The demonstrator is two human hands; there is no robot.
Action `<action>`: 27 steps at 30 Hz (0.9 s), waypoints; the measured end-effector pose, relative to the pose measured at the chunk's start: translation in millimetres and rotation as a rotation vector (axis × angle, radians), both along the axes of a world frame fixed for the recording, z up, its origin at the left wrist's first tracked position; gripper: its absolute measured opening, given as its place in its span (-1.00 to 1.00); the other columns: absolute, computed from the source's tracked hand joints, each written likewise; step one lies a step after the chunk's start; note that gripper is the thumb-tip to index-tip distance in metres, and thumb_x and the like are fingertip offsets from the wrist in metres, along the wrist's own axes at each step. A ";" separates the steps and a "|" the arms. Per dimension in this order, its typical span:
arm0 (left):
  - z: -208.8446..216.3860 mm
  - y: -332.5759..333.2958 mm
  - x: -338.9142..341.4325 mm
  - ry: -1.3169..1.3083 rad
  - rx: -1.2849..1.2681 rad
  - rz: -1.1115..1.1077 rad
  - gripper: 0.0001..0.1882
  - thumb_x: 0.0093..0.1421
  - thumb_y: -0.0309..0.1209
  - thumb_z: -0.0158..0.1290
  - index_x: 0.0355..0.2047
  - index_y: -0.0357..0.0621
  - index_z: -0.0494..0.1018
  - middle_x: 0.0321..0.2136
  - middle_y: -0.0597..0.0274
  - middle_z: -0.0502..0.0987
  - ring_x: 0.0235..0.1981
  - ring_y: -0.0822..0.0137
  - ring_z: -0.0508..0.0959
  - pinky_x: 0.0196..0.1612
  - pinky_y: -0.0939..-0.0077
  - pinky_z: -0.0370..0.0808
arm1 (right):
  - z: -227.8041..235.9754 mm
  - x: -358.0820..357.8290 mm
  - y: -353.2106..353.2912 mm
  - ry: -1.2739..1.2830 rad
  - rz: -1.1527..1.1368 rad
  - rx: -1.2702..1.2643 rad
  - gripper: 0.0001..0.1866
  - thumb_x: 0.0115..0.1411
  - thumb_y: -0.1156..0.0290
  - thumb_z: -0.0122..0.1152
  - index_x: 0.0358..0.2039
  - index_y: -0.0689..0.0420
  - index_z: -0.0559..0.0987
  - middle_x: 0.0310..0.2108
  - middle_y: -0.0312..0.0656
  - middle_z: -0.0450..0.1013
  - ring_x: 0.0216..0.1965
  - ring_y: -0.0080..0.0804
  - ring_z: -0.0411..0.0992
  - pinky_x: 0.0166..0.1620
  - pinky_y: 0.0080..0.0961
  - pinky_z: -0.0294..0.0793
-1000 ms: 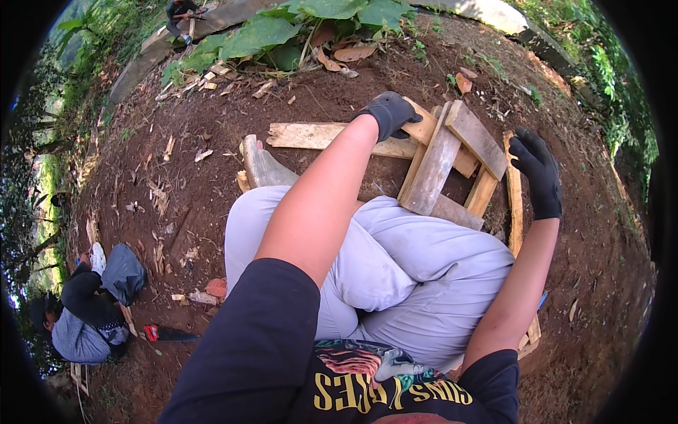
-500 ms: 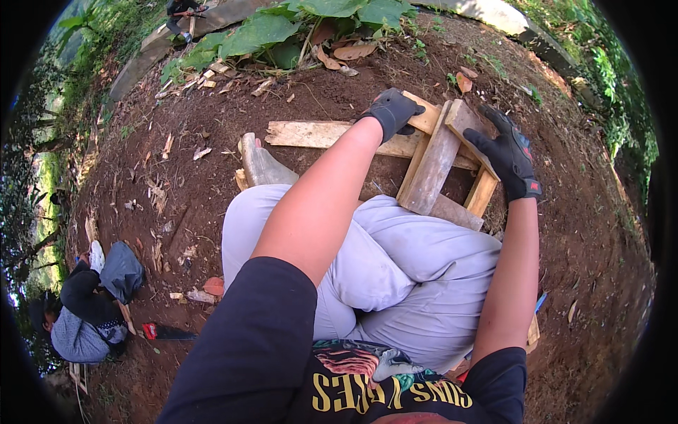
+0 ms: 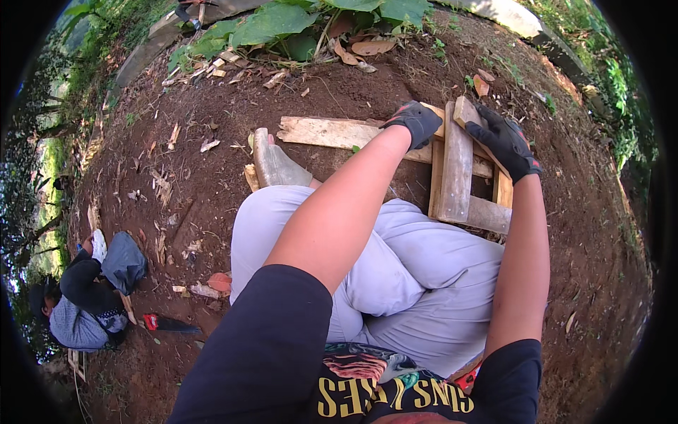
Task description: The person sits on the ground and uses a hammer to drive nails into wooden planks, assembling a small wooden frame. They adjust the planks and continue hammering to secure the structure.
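Note:
A small frame of rough boards rests on the soil ahead of my knees. Its grey upright board (image 3: 455, 166) runs toward me, with a short cross board (image 3: 489, 214) at its near end. In a dark glove, my left hand (image 3: 414, 124) closes around a pale wooden board (image 3: 434, 111) at the frame's far side; its fingertips are partly hidden. My right hand (image 3: 507, 143), also gloved, grips a slanted board (image 3: 462, 112) at the frame's far right, thumb on the near side. A long pale plank (image 3: 321, 131) lies flat behind, passing under my left wrist.
My boot (image 3: 279, 164) stands left of the frame. A handsaw with a red handle (image 3: 150, 322) lies on the soil near another person (image 3: 81, 328) seated at the left. Wood scraps (image 3: 212, 69) and a leafy plant (image 3: 275, 28) are at the far side.
The view has shifted slightly. The frame has turned a little, its grey board now straighter toward me. My right hand has gone from spread fingers beside the frame to gripping its slanted board.

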State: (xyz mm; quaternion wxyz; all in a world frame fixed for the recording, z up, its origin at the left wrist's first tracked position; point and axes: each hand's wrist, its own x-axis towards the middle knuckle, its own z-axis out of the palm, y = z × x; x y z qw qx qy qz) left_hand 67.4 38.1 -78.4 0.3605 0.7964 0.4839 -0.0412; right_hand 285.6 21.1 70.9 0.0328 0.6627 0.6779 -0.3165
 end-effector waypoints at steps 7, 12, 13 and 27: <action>1.7 1.0 -0.6 -0.153 -0.290 0.307 -0.60 0.40 -0.09 0.17 -0.01 -0.17 0.62 -0.33 0.13 0.75 -0.40 0.31 0.75 -0.41 0.40 0.69 | -3.2 -0.7 -1.8 -0.019 0.040 0.074 -0.03 0.19 -0.37 0.24 0.40 0.10 0.45 0.27 0.08 0.51 0.29 0.04 0.47 0.32 -0.18 0.41; 53.5 -6.1 6.2 -0.286 -0.687 0.664 -0.57 0.40 -0.10 0.17 0.04 -0.20 0.60 -0.29 0.06 0.73 -0.35 0.31 0.74 -0.40 0.36 0.71 | 0.7 -0.8 0.3 -0.170 0.040 -0.019 0.00 0.16 -0.45 0.22 0.38 0.08 0.47 0.24 0.09 0.52 0.27 0.07 0.48 0.31 -0.13 0.43; 59.1 -6.0 5.0 -0.276 -0.696 0.669 -0.57 0.40 -0.10 0.18 0.05 -0.20 0.60 -0.28 0.05 0.72 -0.33 0.30 0.75 -0.38 0.35 0.71 | -2.2 0.7 0.6 -0.167 0.042 -0.008 0.01 0.16 -0.45 0.22 0.39 0.08 0.46 0.24 0.10 0.52 0.27 0.07 0.48 0.31 -0.13 0.42; 63.5 3.3 -11.8 -0.218 -0.400 0.549 -0.35 0.12 -0.16 0.42 0.12 -0.24 0.50 -0.02 0.03 0.64 -0.13 0.22 0.73 -0.23 0.33 0.76 | -3.8 9.4 -3.1 -0.035 -0.034 0.003 0.10 0.09 -0.48 0.27 0.45 0.05 0.37 0.33 0.15 0.42 0.35 0.10 0.39 0.38 -0.13 0.34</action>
